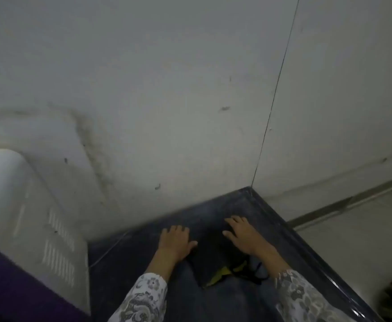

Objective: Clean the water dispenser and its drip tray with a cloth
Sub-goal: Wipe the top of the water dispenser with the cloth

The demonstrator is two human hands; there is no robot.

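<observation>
Cloth (210, 256) dark, on counter (283, 231) | left hand (175, 240) flat, grip released | right hand (242, 233) flat, grip released

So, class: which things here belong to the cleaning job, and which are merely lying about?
Job:
- dark cloth under both hands
- left hand, right hand, flat on it
- white appliance, possibly the dispenser

Lying about:
- purple mat
- dark counter
- stained wall

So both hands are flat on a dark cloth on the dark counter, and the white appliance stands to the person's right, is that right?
Not quite: the white plastic appliance with vent slots stands to the person's left, not the right, as the head view shows. The rest holds: the left hand and the right hand lie flat on the dark folded cloth on the dark stone counter.
</observation>
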